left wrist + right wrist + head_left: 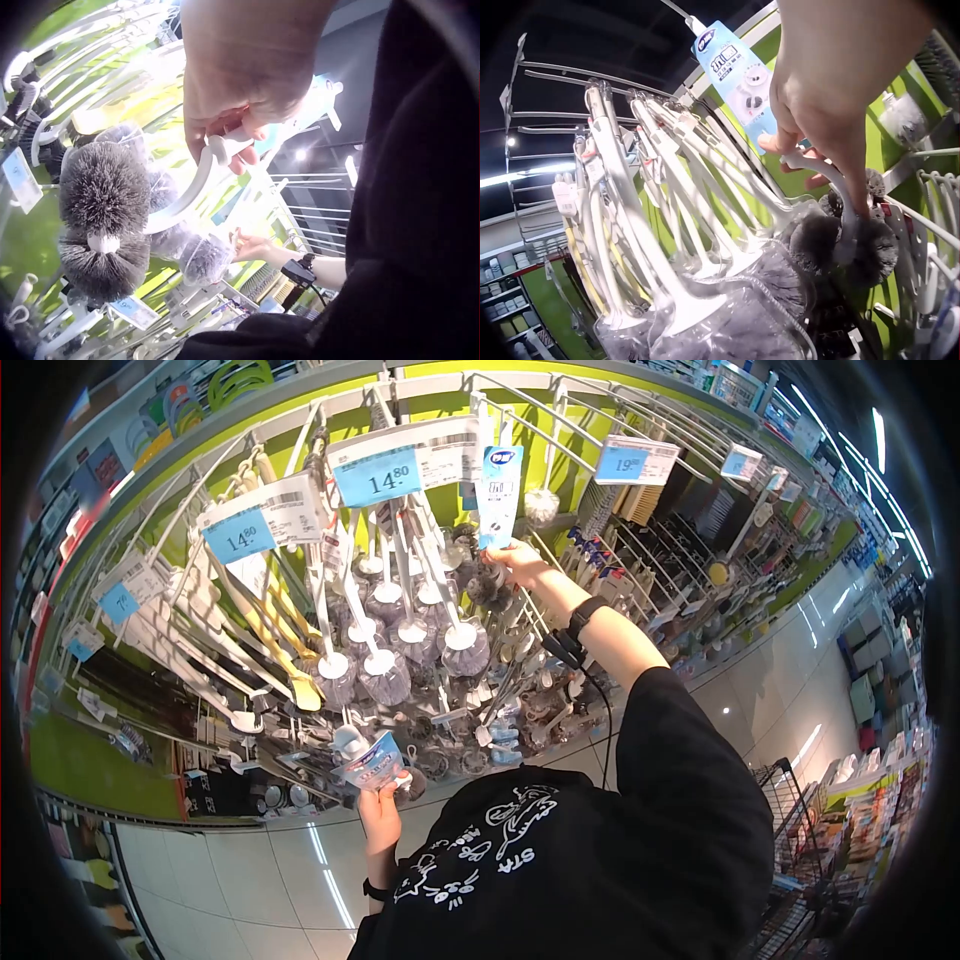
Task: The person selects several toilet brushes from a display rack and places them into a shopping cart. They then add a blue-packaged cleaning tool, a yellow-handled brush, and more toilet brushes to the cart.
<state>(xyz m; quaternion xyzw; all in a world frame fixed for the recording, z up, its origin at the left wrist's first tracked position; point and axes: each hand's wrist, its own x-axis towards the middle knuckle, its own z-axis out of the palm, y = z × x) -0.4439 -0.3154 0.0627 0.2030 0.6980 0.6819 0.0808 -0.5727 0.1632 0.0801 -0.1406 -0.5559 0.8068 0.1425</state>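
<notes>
My left hand (pixel 380 815) grips a toilet brush by its white handle, low in front of the shelf. In the left wrist view its curved handle (pixel 187 199) runs to a double grey bristle head (pixel 105 191). A blue and white card (pixel 372 762) is on this brush. Raised to the hooks, my right hand (pixel 520 563) pinches the lower end of a tall blue card (pixel 500 490) and the top of a second toilet brush. The right wrist view shows the second brush's white handle (pixel 846 191) and dark grey head (pixel 821 244) hanging below the fingers.
Wrapped white-handled brushes (pixel 412 630) hang in a cluster beside my right hand. Price signs (pixel 390 472) and metal hooks (pixel 540 420) stick out from the green rack. A yellow-handled brush (pixel 300 685) hangs to the left. Behind, a black wire cart (pixel 795 830) stands on the tiled floor.
</notes>
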